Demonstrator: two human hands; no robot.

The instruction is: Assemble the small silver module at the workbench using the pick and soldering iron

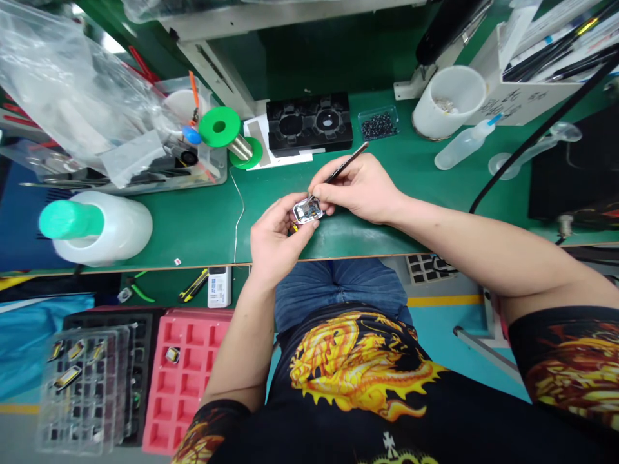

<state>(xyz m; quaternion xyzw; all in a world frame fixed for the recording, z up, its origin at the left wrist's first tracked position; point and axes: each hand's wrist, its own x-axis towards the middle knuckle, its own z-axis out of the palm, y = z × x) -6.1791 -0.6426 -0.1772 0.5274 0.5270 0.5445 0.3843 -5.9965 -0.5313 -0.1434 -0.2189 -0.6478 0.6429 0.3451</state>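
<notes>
Between the fingers of my left hand (276,240) sits a small white-rimmed electronic device (307,211), its open side up with circuitry showing. A bit of yellow and thin wire shows at its lower left edge. My right hand (360,190) grips dark tweezers (347,162) like a pen, the tips pointing down at the device's upper edge. Whether the tips touch a part inside is too small to tell. Both hands are just above the green bench (213,225), near its front edge.
A solder spool (240,147) stands behind my left hand, a black fixture (309,122) and a tray of tiny screws (378,124) farther back. A white bottle (104,225) is at left; a white cup (447,103) at right. Below lies a pink foam tray (186,386).
</notes>
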